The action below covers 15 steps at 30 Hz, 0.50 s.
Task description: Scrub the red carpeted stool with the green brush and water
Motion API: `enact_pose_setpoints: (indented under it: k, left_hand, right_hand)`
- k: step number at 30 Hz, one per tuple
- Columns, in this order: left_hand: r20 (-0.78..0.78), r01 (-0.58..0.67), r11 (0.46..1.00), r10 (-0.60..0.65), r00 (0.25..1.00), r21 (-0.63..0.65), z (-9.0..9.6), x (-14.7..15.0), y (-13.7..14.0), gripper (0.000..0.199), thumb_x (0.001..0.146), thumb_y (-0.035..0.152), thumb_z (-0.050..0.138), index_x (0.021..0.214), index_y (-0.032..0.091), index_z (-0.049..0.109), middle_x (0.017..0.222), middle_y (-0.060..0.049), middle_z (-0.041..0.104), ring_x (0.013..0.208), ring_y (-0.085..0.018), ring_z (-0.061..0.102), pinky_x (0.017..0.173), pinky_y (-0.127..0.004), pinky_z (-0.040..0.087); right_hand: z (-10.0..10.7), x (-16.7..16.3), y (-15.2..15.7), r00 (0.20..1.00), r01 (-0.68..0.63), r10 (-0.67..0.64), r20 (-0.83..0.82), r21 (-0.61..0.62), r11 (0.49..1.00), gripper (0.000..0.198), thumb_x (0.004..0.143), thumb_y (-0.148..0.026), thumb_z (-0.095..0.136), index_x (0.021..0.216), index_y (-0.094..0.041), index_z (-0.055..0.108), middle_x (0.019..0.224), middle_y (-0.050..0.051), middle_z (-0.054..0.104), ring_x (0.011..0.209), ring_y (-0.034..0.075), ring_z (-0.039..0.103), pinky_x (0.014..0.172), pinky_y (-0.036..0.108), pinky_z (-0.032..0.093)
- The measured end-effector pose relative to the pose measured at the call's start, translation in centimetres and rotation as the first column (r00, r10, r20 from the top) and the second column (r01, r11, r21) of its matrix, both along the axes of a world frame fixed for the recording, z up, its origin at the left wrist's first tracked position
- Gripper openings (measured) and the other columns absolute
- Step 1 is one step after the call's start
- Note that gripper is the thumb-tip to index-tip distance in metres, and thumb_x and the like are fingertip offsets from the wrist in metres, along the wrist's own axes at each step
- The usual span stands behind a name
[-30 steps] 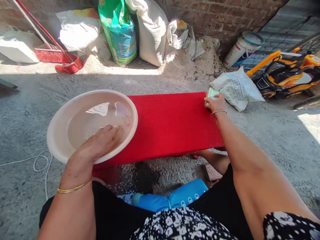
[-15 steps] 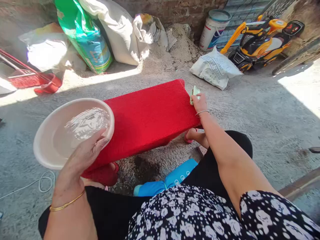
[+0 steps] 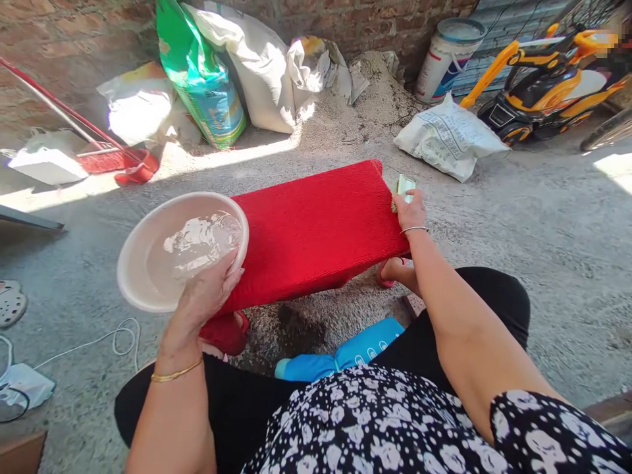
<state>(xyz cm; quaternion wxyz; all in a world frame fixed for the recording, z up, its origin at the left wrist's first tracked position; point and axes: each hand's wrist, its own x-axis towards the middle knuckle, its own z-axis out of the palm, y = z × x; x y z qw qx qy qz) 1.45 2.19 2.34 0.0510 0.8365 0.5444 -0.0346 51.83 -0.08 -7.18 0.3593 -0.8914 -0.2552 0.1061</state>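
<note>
My left hand [image 3: 210,289] grips the near right rim of a pale plastic basin [image 3: 143,276] with clear water in it. The basin's right side overlaps the left end of a long board or bench covered in red cloth [image 3: 316,230]. At the far right end of that cloth, my right hand [image 3: 411,210] is closed around a light green scrub brush [image 3: 405,187]. Its bristles face left, beside the edge of the cloth. Whatever lies beneath the red cover is hidden.
Behind stand a green and blue sack [image 3: 207,99], a white sack [image 3: 261,72], a sand heap [image 3: 380,92] and a paint bucket [image 3: 447,62]. A white bag [image 3: 451,138] lies before a yellow toy excavator [image 3: 538,85]. A white cable [image 3: 106,336] crosses the floor at left.
The view has turned left, so everything sits further right and more of the left floor shows. Both hands keep their holds. The brush shows more of its smooth back.
</note>
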Motion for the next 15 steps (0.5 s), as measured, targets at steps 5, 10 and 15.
enact_pose_setpoints:
  k: [5,10,15]
  left_hand:
    - [0.061,0.013,0.998,-0.009,0.998,-0.058,0.0,-0.1,0.0,0.060,0.103,0.043,0.038,0.158,0.025,0.051,0.149,-0.008,0.067,0.135,-0.028,0.065,0.109,-0.033,0.051]
    - [0.056,0.008,0.996,-0.003,0.998,-0.089,0.6,0.1,-0.2,0.060,0.102,0.042,0.039,0.158,0.023,0.051,0.145,-0.010,0.070,0.131,-0.030,0.067,0.105,-0.034,0.052]
    - [0.053,0.025,0.996,-0.020,0.998,-0.089,0.5,-0.2,-0.2,0.059,0.103,0.043,0.037,0.157,0.025,0.052,0.143,-0.011,0.071,0.128,-0.031,0.069,0.102,-0.037,0.054]
  right_hand:
    - [0.3,-0.7,-1.1,0.999,0.041,-0.039,-0.019,0.066,0.997,0.040,0.088,-0.054,0.066,0.112,-0.023,0.056,0.094,0.004,0.065,0.100,0.027,0.064,0.097,0.044,0.047]
    - [0.3,-0.9,-2.1,0.997,0.065,-0.063,-0.036,0.045,0.997,0.040,0.086,-0.051,0.069,0.115,-0.025,0.058,0.095,0.003,0.066,0.098,0.026,0.064,0.097,0.044,0.047]
    - [0.4,-1.1,-2.8,0.997,0.069,-0.069,-0.034,0.001,0.998,0.043,0.087,-0.051,0.066,0.118,-0.024,0.058,0.101,0.007,0.068,0.099,0.028,0.064,0.097,0.046,0.046]
